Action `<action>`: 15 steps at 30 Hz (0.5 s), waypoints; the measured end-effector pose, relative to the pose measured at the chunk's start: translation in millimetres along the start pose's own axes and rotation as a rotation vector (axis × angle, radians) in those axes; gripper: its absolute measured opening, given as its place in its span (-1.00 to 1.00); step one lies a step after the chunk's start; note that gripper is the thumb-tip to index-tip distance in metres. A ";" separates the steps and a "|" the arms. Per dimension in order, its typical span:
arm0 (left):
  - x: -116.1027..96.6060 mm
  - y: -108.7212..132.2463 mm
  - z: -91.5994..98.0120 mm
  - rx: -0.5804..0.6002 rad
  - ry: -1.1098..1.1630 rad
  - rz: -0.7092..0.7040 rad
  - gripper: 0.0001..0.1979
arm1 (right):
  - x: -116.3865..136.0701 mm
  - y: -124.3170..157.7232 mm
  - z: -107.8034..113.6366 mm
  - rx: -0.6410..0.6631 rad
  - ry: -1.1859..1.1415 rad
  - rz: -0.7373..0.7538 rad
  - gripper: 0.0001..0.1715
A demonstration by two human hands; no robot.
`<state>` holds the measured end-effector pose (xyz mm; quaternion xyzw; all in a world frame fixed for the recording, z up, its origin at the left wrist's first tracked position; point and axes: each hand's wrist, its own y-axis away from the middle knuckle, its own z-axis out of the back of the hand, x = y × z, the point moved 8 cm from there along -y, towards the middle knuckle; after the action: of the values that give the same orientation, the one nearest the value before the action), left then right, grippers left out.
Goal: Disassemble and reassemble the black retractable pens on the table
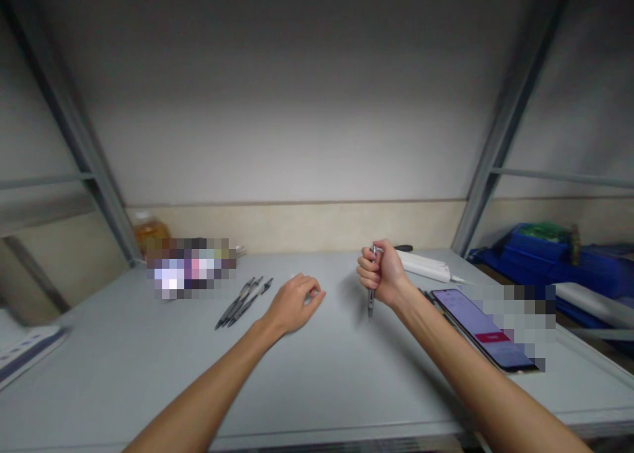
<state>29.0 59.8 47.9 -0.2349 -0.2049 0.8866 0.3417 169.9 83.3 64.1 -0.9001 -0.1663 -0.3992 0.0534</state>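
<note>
At the far left edge of the grey table, well away from either hand, lay a flat white booklet. An amber bottle stood at the back wall, far behind and to the left of the left fingers. Three or four loose pens lay side by side on the table just to the left of the left hand, near its knuckles but not touching them. That hand rested on the table with its fingers curled in toward the palm and nothing visible between them.

To the right, well apart from it, the right hand was raised and closed in a fist around a pen. The pen stood upright, its top showing above the fingers and its tip pointing down just below them, close to the table. A long white device lay just behind that fist. A phone with a lit screen lay to the right of the wrist. Blue bins sat farther right.
</note>
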 end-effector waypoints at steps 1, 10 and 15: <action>1.8 -0.1 -1.6 0.010 0.001 0.011 -0.77 | -0.2 0.3 -4.0 0.005 0.004 -0.006 -0.60; 10.2 0.7 -10.6 0.096 0.001 0.073 -0.77 | -0.3 0.4 -15.7 0.015 0.009 -0.027 -0.58; 11.0 0.8 -11.7 0.105 0.011 0.081 -0.77 | 1.4 0.9 -18.9 0.031 0.021 -0.017 -0.53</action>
<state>27.8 69.3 34.9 -0.2296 -0.1465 0.9079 0.3188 157.8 78.5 77.9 -0.8936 -0.1794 -0.4063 0.0657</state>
